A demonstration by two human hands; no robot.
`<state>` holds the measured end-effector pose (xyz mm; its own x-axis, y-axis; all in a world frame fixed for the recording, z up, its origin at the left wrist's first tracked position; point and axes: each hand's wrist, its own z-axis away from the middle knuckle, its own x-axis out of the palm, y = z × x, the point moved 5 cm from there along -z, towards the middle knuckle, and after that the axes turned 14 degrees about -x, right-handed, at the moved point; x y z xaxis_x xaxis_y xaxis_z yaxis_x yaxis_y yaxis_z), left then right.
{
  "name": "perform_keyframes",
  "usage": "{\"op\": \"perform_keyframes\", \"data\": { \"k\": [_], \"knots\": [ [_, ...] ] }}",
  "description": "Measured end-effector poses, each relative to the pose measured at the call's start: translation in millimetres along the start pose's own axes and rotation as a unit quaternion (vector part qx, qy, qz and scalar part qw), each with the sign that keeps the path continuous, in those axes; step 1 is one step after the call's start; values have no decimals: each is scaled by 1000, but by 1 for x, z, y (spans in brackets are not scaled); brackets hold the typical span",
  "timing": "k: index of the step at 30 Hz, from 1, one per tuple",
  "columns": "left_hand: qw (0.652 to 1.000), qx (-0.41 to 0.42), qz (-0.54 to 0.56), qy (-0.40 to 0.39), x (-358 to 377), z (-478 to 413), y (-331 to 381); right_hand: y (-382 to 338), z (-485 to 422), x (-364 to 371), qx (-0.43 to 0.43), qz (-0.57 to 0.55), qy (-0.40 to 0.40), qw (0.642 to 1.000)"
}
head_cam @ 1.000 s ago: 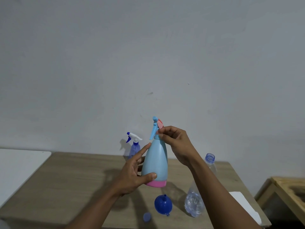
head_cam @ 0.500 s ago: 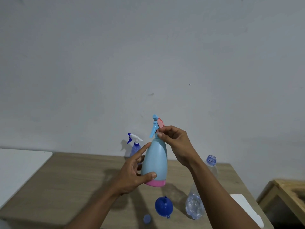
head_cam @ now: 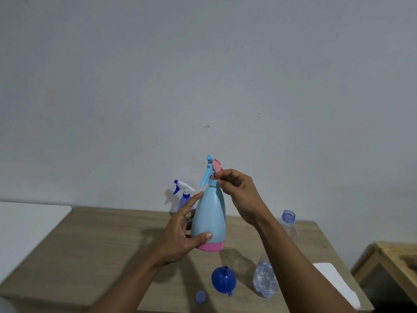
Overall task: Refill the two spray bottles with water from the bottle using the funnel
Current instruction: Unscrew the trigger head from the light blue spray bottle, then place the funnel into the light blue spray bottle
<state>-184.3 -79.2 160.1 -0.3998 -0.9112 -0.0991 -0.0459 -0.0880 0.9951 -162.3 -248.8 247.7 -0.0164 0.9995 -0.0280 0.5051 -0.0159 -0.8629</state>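
Note:
A light blue spray bottle (head_cam: 211,215) with a pink base is held upright above the wooden table (head_cam: 101,247). My left hand (head_cam: 180,236) grips its lower body, thumb across the front. My right hand (head_cam: 239,195) pinches the collar below its blue and pink spray head (head_cam: 213,168). A smaller purple spray bottle (head_cam: 184,195) with a white and blue trigger stands behind, near the wall. A blue funnel (head_cam: 223,282) sits upside down on the table. The clear water bottle (head_cam: 274,265) stands uncapped to the right, partly behind my right forearm. Its blue cap (head_cam: 200,297) lies near the front edge.
A white sheet (head_cam: 336,283) lies at the table's right front corner. A white surface (head_cam: 24,227) adjoins the table on the left. A wooden frame (head_cam: 392,258) stands lower right, beyond the table edge. A grey wall rises behind.
The held spray bottle has risen slightly in the frame with both hands. The grips look the same.

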Motion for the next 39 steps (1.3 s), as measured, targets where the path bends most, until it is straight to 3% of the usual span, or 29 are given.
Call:
{"op": "perform_keyframes", "data": {
  "k": [15,21,26,31,39],
  "knots": [
    [1000,9,-9,9,-4,-12,-15,6,-12,-2,12,8,9,1000],
    [998,4,-50,36,-8,-14,-38,3,-37,-20,-28,-3,122,992],
    [995,-1,-56,80,-18,-13,-78,18,-49,-43,-43,99,221,969],
    [985,-30,-119,119,-32,-10,-139,89,-35,-49,51,239,143,959],
    [972,30,-204,116,-32,-11,-203,231,40,-63,251,354,27,901]
  ]
}}
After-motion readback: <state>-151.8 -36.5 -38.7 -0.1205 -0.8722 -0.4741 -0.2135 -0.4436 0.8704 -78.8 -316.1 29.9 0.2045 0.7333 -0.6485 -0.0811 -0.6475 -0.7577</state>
